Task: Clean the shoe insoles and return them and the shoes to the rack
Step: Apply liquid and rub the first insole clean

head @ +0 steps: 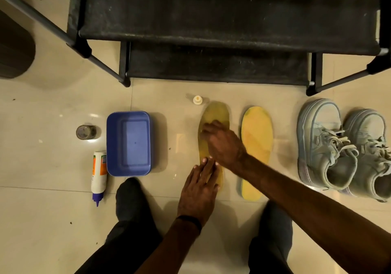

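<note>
Left hand (198,186) presses insole (211,113) with straight fingers; right hand's (222,142) fingers unclear; bottle (99,172) label unreadable.

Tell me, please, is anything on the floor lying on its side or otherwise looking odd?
Yes. The white bottle lies on its side beside the blue tub, nozzle toward the person. A small white cap sits loose above the left insole. No spill is visible.

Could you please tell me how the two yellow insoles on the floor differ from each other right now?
The left insole looks darker and wet-glossy, while the right insole is a brighter, matte yellow-orange. Both hands are on the left insole: the left hand presses flat near its heel and the right hand rubs its middle; the right insole lies untouched. Both lie flat on the floor, toes toward the rack.
</note>
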